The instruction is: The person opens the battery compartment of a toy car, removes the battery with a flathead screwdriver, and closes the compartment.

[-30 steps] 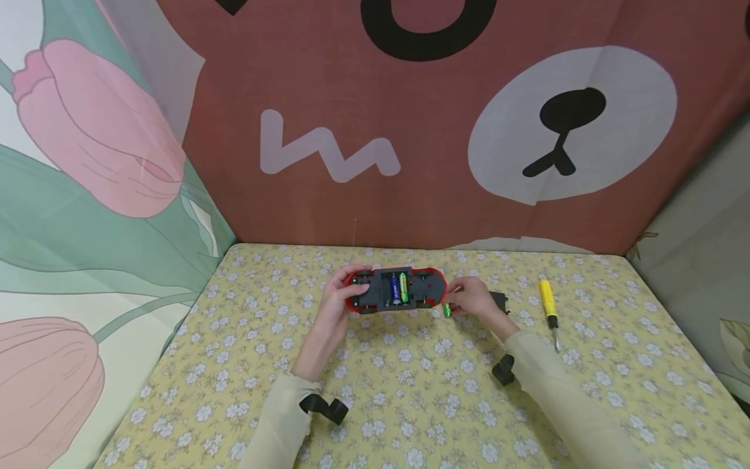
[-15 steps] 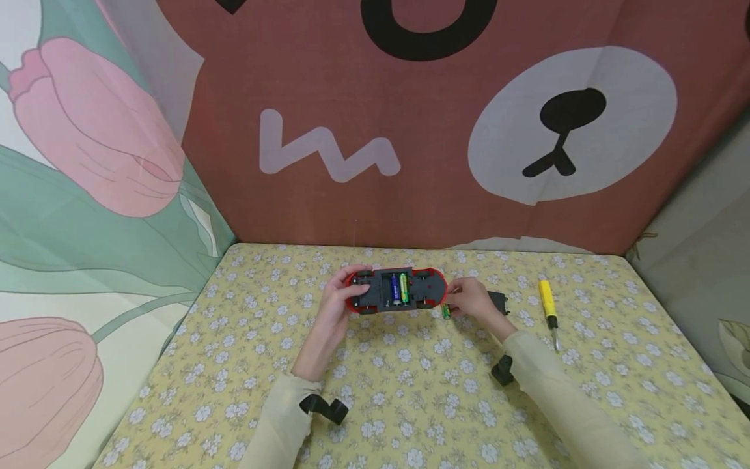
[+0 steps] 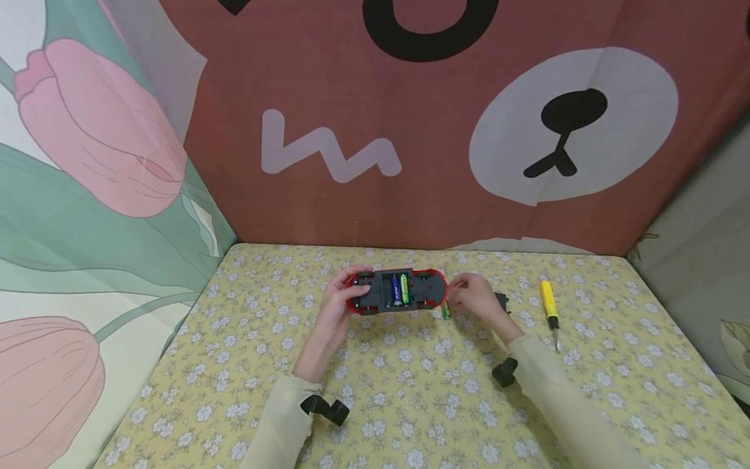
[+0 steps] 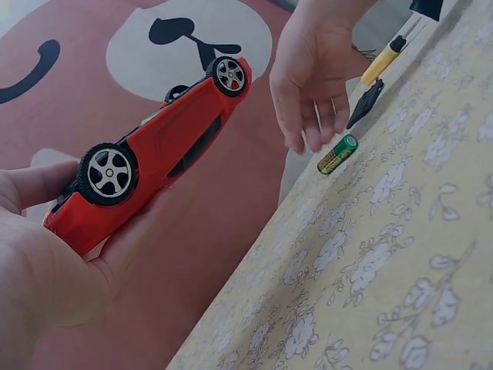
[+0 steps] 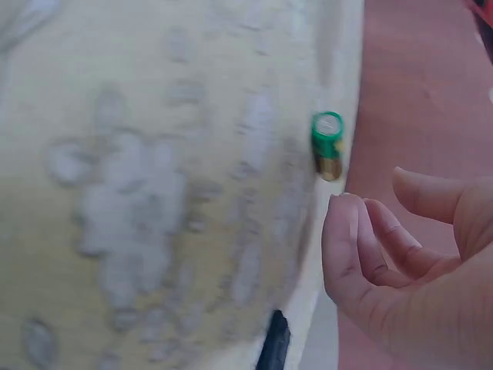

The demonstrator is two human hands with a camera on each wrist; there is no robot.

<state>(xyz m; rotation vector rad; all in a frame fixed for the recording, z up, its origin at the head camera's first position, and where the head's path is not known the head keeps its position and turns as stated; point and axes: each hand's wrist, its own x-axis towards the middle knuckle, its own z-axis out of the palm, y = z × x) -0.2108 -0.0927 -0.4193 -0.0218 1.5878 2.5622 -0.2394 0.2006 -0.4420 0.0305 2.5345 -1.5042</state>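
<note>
Flowered counter (image 3: 375, 384) bears a battery (image 4: 337, 156) beside the parted, empty right grip (image 3: 474, 299); left grip (image 3: 341, 293) clasps the car (image 3: 431, 287) by one end, presumably leaving its bay (image 3: 387, 291) reachable

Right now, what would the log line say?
left hand: holds red toy car, underside up | right hand: empty, near loose green battery on floral tablecloth | battery compartment: blue battery, yellow-green battery
</note>
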